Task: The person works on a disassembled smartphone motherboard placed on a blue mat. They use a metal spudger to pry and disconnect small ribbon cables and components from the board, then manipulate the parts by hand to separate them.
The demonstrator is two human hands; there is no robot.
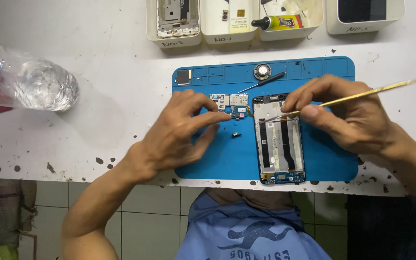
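The opened phone [279, 139] lies face down on the blue mat [335, 163], its back cover off, so the pale metal frame, two black ribbon strips running lengthwise and a small blue board at the near end all show. It sits directly under the right hand [347, 115], whose fingers [309, 111] are pressed together in a pinch around thin brass tweezers [362, 94]; the tweezer tips come down on the upper part of the frame, just below those fingertips, while the long handle slants away past the knuckles to the right.

Just beside the phone's upper left corner lies the circuit board [232, 105], a small piece with silvery shields and blue patches. The left hand [181, 132] rests beside it on the mat, its forefinger and thumb [220, 116] stretched out and touching the board's near edge, the other fingers curled loosely beneath. A tiny dark part [236, 135] lies on the mat between the left thumb and the phone.

Beyond the fingertips of both hands, a black-handled screwdriver [266, 82] and a round speaker [262, 71] lie near the mat's far edge. Further off on the white worktop [111, 62] stand white trays [174, 24], one holding a glue tube [278, 22]. Well to the left of the left hand lies a clear plastic bottle [34, 84].
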